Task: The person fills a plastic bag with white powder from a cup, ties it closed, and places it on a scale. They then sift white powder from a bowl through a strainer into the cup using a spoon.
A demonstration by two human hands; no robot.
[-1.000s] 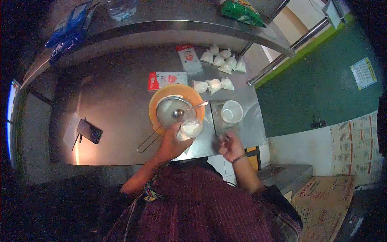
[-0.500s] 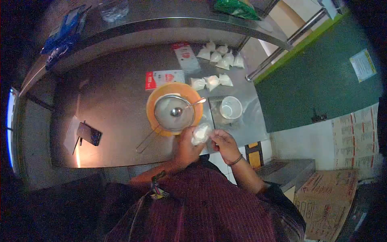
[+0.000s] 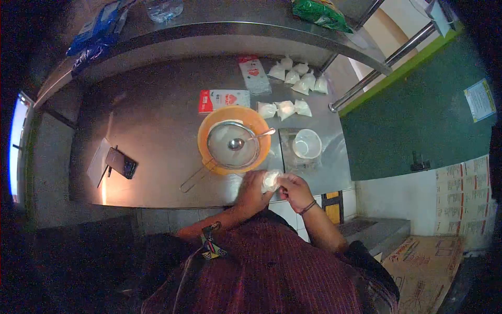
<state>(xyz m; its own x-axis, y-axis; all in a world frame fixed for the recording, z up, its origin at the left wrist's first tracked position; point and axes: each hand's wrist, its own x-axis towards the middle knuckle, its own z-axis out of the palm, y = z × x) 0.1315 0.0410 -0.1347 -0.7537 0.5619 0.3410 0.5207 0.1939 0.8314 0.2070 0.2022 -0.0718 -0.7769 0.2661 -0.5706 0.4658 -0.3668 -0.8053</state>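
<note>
My left hand (image 3: 252,189) is closed around a small clear plastic bag of white powder (image 3: 271,180), held near the table's front edge. At the bag's right side, my right hand (image 3: 296,193) pinches what looks like its gathered neck; the fingertips partly hide it. Just beyond the left hand is an orange bowl (image 3: 205,121) with a wire sieve (image 3: 222,158) resting across it. A metal spoon (image 3: 236,143) lies in the sieve, its handle over the right rim. To the right, a white plastic tub (image 3: 307,143) stands on a flat scale (image 3: 287,141).
Several tied bags of powder (image 3: 285,110) sit behind the tub, with more farther back. Two red-and-white packets (image 3: 225,100) lie behind the bowl. A phone (image 3: 122,163) rests at the left of the steel table (image 3: 157,136). An overhead shelf (image 3: 209,32) crosses the back.
The bag has turned a little in my hands, and my right fingers have closed in against it. The whole view has shifted slightly; the things on the table stay in place.
</note>
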